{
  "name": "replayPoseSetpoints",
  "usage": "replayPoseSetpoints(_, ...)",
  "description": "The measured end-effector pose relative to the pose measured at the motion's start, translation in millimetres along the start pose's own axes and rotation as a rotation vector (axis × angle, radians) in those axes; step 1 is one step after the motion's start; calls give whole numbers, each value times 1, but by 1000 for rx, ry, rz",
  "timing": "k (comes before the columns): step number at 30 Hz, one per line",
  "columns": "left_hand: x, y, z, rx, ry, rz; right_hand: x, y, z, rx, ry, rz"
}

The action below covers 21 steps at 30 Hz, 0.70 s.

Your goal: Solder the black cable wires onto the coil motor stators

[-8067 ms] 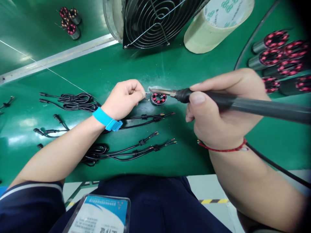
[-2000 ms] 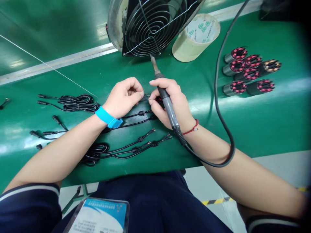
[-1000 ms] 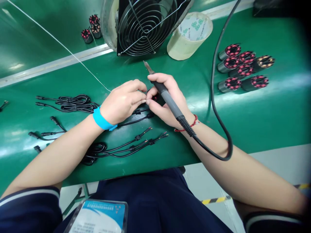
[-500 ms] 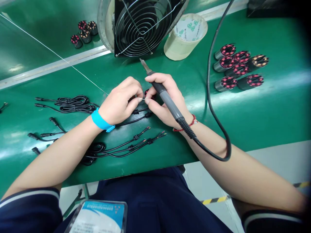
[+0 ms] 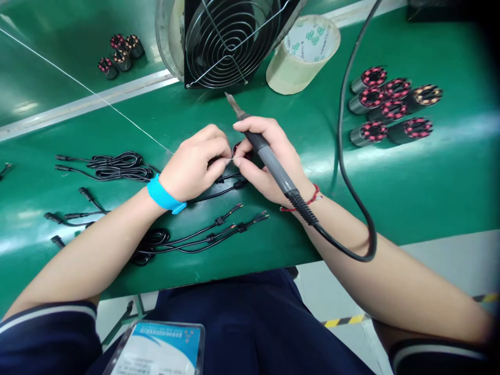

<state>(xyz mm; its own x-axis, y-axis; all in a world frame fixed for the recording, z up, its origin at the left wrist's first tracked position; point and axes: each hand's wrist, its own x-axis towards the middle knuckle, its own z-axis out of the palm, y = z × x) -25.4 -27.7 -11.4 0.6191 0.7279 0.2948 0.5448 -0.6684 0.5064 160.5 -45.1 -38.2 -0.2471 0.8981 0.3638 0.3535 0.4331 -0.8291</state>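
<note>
My right hand (image 5: 269,156) is closed around a grey and black soldering iron (image 5: 271,161), its tip pointing up and away toward the fan. Thumb and forefinger of my left hand (image 5: 201,159) pinch a thin pale wire (image 5: 133,121), which looks like solder and runs in from the upper left. Its short end shows between my two hands, close to my right thumb. Partly hidden behind my right fingers is a small motor stator (image 5: 236,149) with red windings. Black cables (image 5: 219,196) lie under and in front of my hands.
A fan with a wire guard (image 5: 230,49) stands at the back, beside a roll of clear tape (image 5: 292,67). Several stators (image 5: 373,133) stand at the right, others (image 5: 123,61) at the back left. Coiled black cables (image 5: 121,166) lie at the left. The iron's cord (image 5: 341,135) loops over my right forearm.
The view has shifted slightly, so the stators at the right and the tape sit a little further right. Both hands keep nearly the same pose and grip.
</note>
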Motion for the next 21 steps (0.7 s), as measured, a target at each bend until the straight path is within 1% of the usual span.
replayPoseSetpoints(3,0,-1,4,-20,29,-63,-2,8,-5,-65,-63,-58)
replayPoseSetpoints(5,1,-3,6,-40,36,-88,-2,11,-8,-112,-103,-71)
replayPoseSetpoints(7,1,-5,7,-59,36,-109,-2,11,-9,-139,-113,-76)
replayPoseSetpoints(11,2,-7,8,-86,36,-143,1,8,-4,-128,-80,-54)
replayPoseSetpoints(14,2,-7,9,-101,36,-167,4,6,0,-27,20,16)
replayPoseSetpoints(16,2,-8,9,-109,34,-176,4,6,-1,16,40,33)
replayPoseSetpoints(21,2,-9,10,-104,36,-197,2,8,-10,-90,-131,-72)
